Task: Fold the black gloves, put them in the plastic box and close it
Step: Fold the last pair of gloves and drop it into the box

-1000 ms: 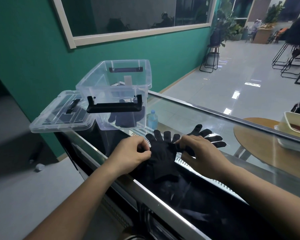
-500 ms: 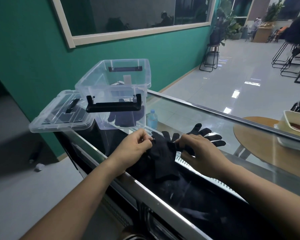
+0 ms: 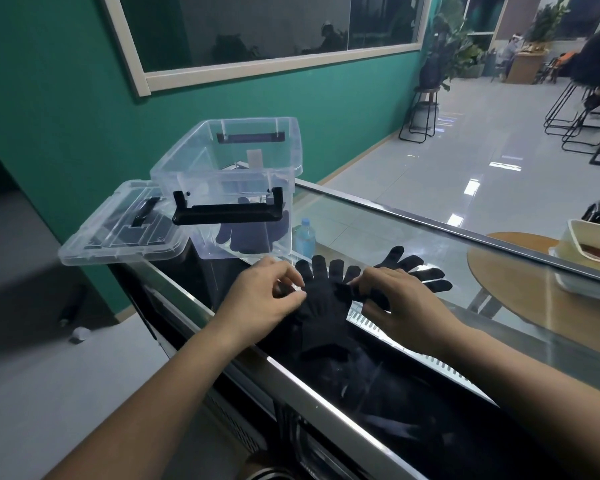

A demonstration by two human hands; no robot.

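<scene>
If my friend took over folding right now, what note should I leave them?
Left hand and right hand each pinch an edge of the near black glove on the glass counter.
A second glove lies flat behind the right hand.
The plastic box is open, a dark glove showing through its wall; the lid lies beside it.
Left to do: fold both, box them, close the lid.

Teal wall (image 3: 66, 98), framed window (image 3: 274, 29), glossy tiled floor (image 3: 482, 161), black stools (image 3: 575, 123)
</scene>
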